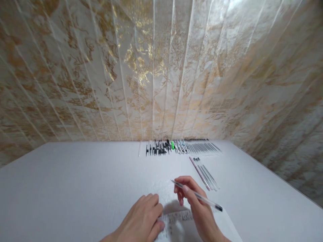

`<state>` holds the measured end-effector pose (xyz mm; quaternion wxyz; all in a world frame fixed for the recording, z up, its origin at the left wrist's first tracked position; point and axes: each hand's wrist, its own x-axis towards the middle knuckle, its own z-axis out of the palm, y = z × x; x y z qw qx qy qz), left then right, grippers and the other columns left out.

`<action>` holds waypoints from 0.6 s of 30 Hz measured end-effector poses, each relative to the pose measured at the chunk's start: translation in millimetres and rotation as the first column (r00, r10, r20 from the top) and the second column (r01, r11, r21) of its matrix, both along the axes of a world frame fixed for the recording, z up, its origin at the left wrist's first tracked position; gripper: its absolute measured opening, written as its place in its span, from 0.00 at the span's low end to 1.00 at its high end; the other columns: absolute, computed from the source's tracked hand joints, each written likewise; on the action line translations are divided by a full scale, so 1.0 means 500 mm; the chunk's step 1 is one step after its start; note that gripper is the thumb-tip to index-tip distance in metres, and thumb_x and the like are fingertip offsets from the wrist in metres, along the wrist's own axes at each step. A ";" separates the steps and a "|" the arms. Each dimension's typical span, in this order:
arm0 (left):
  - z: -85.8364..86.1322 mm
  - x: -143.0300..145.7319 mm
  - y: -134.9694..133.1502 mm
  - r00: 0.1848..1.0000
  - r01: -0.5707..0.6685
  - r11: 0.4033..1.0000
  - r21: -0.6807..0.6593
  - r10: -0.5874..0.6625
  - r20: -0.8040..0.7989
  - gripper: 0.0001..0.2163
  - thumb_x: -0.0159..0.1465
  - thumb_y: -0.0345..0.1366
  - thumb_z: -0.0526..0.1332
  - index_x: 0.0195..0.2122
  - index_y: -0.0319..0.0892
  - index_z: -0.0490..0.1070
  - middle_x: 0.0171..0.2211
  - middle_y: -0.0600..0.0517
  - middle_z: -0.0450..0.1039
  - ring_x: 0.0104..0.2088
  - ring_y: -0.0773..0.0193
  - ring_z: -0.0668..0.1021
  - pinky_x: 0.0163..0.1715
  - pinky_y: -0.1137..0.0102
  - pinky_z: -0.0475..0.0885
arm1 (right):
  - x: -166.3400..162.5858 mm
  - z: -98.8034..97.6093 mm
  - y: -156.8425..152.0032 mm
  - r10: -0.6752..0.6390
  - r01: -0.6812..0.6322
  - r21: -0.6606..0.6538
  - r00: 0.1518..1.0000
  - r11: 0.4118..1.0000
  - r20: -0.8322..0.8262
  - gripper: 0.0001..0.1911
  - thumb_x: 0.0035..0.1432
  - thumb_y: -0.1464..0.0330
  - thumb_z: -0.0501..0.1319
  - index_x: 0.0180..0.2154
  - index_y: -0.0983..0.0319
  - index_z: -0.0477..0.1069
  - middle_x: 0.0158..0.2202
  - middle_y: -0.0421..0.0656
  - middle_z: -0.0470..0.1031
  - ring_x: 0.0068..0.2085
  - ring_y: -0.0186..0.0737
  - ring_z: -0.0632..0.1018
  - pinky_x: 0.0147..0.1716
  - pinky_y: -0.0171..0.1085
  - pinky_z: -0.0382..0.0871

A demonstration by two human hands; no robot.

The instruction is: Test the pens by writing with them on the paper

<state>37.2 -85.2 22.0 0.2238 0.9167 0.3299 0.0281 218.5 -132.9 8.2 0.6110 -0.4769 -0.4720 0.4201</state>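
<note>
My right hand [193, 201] is closed around a clear-barrelled pen [205, 199], pinched between thumb and fingers. Its tip points up and to the left, and a black cap sits on its rear end. The pen is held above a sheet of paper [179, 218] with dark writing on it. Beside it, my left hand [145, 215] is curled at the sheet's left edge, its thumb against the paper and its fingers bent. The sheet's lower part runs out of the picture, and my right hand covers some of it.
A row of pens [158, 148], mostly black and clear, lies along the table's back edge, with a green piece [172, 145] among them. Nearer, a pinkish pen [200, 174] lies by several clear pens [209, 176]. Gold-patterned curtain [151, 74] hangs behind the white table [75, 188].
</note>
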 end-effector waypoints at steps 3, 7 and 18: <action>-0.011 -0.021 0.019 1.000 -0.017 1.000 0.000 0.017 0.021 0.04 0.64 0.31 0.56 0.31 0.42 0.67 0.38 0.50 0.69 0.40 0.58 0.71 0.41 0.64 0.64 | 0.006 0.022 -0.008 0.082 -0.067 -0.173 0.993 0.983 0.082 0.11 0.59 0.60 0.59 0.34 0.62 0.71 0.27 0.39 0.68 0.28 0.35 0.66 0.29 0.33 0.59; -0.031 -0.044 0.043 0.995 -0.067 0.997 0.047 0.064 0.074 0.06 0.65 0.30 0.52 0.33 0.43 0.67 0.37 0.50 0.67 0.39 0.57 0.70 0.41 0.62 0.63 | -0.005 0.022 -0.010 0.176 -0.097 -0.302 0.953 0.948 0.246 0.08 0.54 0.63 0.61 0.30 0.62 0.68 0.21 0.34 0.61 0.25 0.32 0.61 0.24 0.32 0.54; -0.042 -0.043 0.077 0.975 -0.147 0.985 0.092 0.129 0.181 0.06 0.67 0.33 0.55 0.31 0.43 0.64 0.34 0.53 0.67 0.35 0.60 0.68 0.36 0.65 0.61 | -0.041 -0.038 0.026 0.043 0.055 -0.223 0.910 0.973 0.413 0.10 0.51 0.67 0.59 0.22 0.59 0.59 0.18 0.34 0.58 0.21 0.31 0.59 0.21 0.32 0.51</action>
